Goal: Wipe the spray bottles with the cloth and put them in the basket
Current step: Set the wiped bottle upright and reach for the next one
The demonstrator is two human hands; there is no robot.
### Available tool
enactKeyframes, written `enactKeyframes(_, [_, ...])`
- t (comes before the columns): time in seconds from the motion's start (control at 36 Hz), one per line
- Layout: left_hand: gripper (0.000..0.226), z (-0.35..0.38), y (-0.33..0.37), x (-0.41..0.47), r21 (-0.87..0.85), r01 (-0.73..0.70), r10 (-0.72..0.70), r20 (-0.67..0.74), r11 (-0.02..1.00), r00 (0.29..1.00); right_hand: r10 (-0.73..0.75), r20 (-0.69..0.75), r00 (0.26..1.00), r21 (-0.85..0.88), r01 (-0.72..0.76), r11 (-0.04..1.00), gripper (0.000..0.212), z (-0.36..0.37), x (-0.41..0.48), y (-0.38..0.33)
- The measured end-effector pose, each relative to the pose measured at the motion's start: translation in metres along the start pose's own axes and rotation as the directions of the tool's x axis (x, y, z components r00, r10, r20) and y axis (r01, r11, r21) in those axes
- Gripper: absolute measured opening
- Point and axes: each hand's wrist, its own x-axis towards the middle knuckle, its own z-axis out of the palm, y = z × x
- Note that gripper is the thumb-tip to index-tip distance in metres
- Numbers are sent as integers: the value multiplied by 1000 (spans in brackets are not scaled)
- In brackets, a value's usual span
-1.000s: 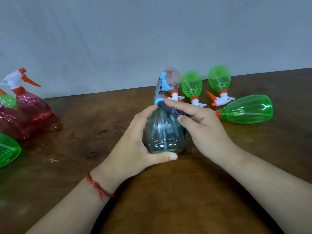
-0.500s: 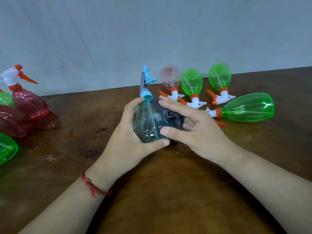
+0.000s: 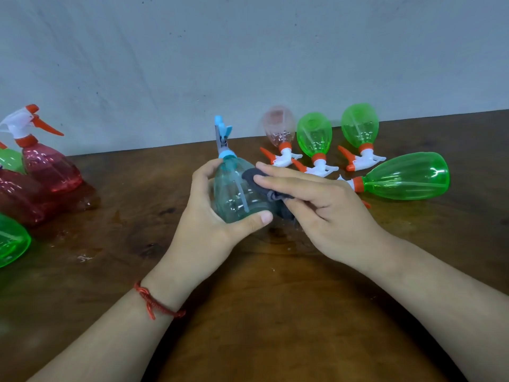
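My left hand (image 3: pixel 212 224) grips a clear teal spray bottle (image 3: pixel 234 194) with a light blue nozzle, held upright and tilted a little over the table's middle. My right hand (image 3: pixel 325 208) holds a dark grey cloth (image 3: pixel 264 186) and presses it against the bottle's right shoulder with straight fingers on top and the thumb under it. Behind my right hand lie one clear pink bottle (image 3: pixel 276 128) and three green bottles (image 3: pixel 314 135) (image 3: pixel 359 125) (image 3: pixel 405 176), all with orange and white triggers. No basket is in view.
At the left edge stands a red bottle (image 3: pixel 48 164) with a white and orange trigger, beside more red (image 3: pixel 16 199) and green bottles (image 3: pixel 11 239). The brown wooden table (image 3: pixel 248 312) looks wet near them. A grey wall runs along the table's far edge.
The teal bottle has been turned so its nozzle now points up and away. The cloth has slid from the neck across to the bottle's right shoulder.
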Motion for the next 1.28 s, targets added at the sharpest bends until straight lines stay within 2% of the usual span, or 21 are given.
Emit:
enactKeyframes(0.11, [109, 0, 1, -5, 10, -82, 81, 102, 997, 992, 93, -38, 995, 85, -90, 992, 49, 0, 3, 0])
enactKeyframes(0.19, [112, 2, 3, -9, 5, -134, 131, 180, 991, 975, 211, -37, 977, 271, -194, 943, 47, -3, 7, -2])
enactKeyframes(0.28, [111, 0, 6, -9, -47, -180, 186, 204, 982, 961, 246, -50, 968, 471, -194, 861, 47, -7, 8, -7])
enactKeyframes(0.33, [113, -1, 6, -8, -25, -202, 202, 225, 979, 953, 250, -87, 964, 490, -177, 853, 47, -8, 7, -8])
enactKeyframes(0.5, [115, -1, 4, -4, 209, -285, 227, 264, 935, 937, 239, -104, 966, 378, -184, 907, 44, -4, 5, 0])
enactKeyframes(0.67, [116, 0, -3, -4, 235, -303, 237, 269, 924, 933, 159, -147, 976, 176, -132, 976, 43, -1, 5, 5])
enactKeyframes(0.83, [117, 0, -6, -2, 263, -311, 236, 279, 913, 931, 39, -182, 983, 23, -36, 999, 46, 2, 3, 5])
enactKeyframes(0.97, [116, 3, -3, -6, 203, -238, 200, 190, 950, 961, -39, -173, 984, -38, 33, 999, 48, 5, 1, 0])
enactKeyframes(1.14, [113, 1, 0, -3, 116, -120, 121, -7, 986, 993, -123, -85, 989, -81, 116, 990, 49, 5, -2, -7])
enactKeyframes(1.28, [109, -1, 0, 1, 122, -57, 66, -70, 991, 995, -166, -29, 986, -103, 163, 981, 48, 5, -4, -7])
